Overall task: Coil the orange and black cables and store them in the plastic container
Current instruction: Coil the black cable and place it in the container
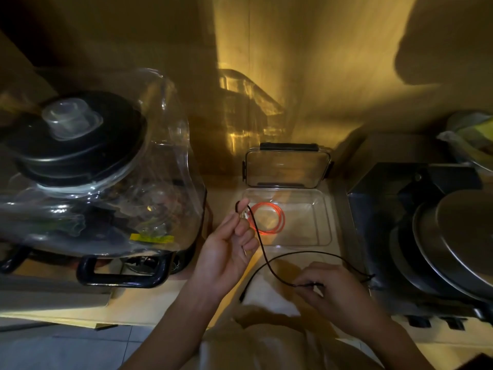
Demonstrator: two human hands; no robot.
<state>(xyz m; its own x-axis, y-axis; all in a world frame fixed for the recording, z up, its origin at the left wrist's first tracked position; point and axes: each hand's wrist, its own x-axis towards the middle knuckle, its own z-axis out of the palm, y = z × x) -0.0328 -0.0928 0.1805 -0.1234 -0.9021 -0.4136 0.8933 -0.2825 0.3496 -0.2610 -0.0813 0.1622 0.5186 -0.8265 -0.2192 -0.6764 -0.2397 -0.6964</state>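
Note:
The clear plastic container (324, 222) stands open on the counter, and its lid (286, 166) leans against the wall behind it. The orange cable (278, 218) lies coiled inside, at the left of the container. My left hand (229, 249) is raised in front of the container's left side and pinches one end of the black cable (262, 249) between thumb and forefinger. The cable runs down and right in a loose loop over the counter. My right hand (336, 292) rests low on the counter and pinches the same cable further along.
A big blender (88, 166) with a clear cover and a black lid fills the left. Its black handle (122, 273) sticks out toward me. Dark metal pans and lids (453, 241) are stacked on the right. A wooden wall (293, 76) closes the back.

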